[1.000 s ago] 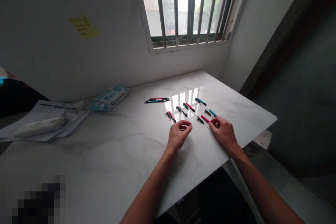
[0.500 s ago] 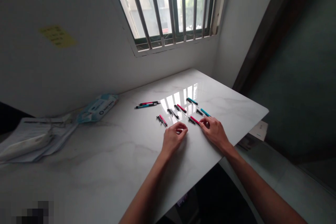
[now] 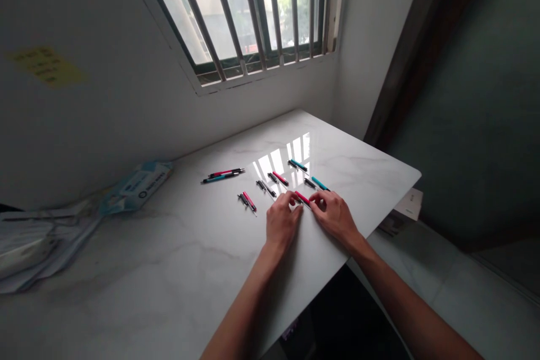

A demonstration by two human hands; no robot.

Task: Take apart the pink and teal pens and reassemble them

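Left hand (image 3: 283,216), narrowly parted, is now sitting closer to a slim, cylindrical red barrel (image 3: 302,198) on the glossy white-marbled table (image 3: 181,242); right hand (image 3: 333,211), grip unclear, is touching it.

Two whole pens (image 3: 226,172), six disassembled pens (image 3: 249,200)

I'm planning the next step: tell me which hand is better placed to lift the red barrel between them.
Probably the right hand: its fingertips seem to touch the near end of the red barrel. The left hand is curled by the far end, contact unclear.
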